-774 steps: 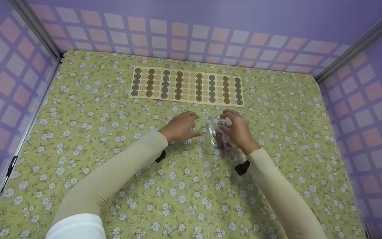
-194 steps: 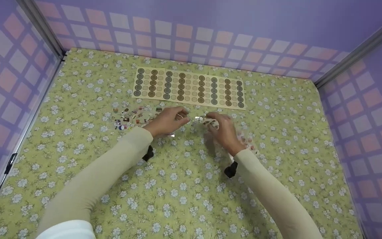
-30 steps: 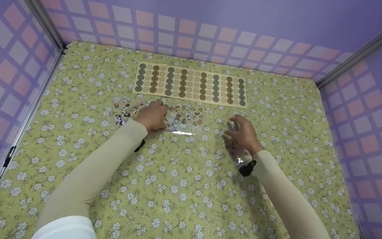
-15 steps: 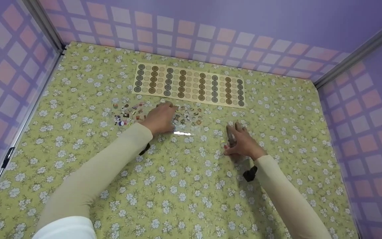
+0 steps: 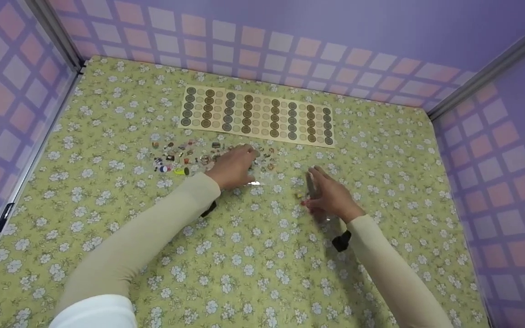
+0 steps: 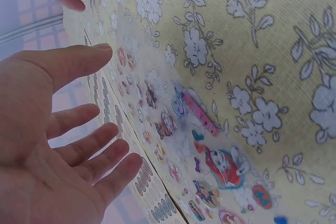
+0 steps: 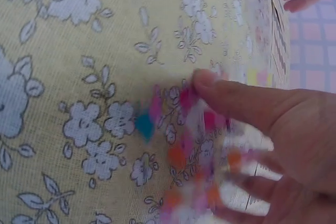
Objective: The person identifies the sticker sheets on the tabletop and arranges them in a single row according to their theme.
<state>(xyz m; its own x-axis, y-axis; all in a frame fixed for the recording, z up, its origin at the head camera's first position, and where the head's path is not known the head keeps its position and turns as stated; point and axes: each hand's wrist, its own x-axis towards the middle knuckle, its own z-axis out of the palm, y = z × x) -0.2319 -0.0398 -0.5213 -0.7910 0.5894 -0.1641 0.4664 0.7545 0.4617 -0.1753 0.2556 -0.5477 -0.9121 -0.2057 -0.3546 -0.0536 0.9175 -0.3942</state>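
My right hand pinches a clear sheet of small colourful stickers between thumb and fingers; pink, orange and teal pieces blur in the right wrist view. My left hand lies over two clear sticker sheets on the cloth, its fingers loosely bent and holding nothing. Of these, the left sticker sheet shows small multicoloured pictures, and the right sticker sheet carries cartoon figures, partly hidden by the hand. In the left wrist view, the left thumb and fingers are spread apart beside the cartoon stickers.
Behind the hands lies a long cream paper printed with columns of grey, brown and pale circles. A yellow floral cloth covers the table. Purple checked walls close in the back and both sides.
The plastic bag seen earliest under my right hand is gone from view, and sticker sheets now lie on the cloth. Lately my left hand has slid right over them; the right lowered its sheet slightly.
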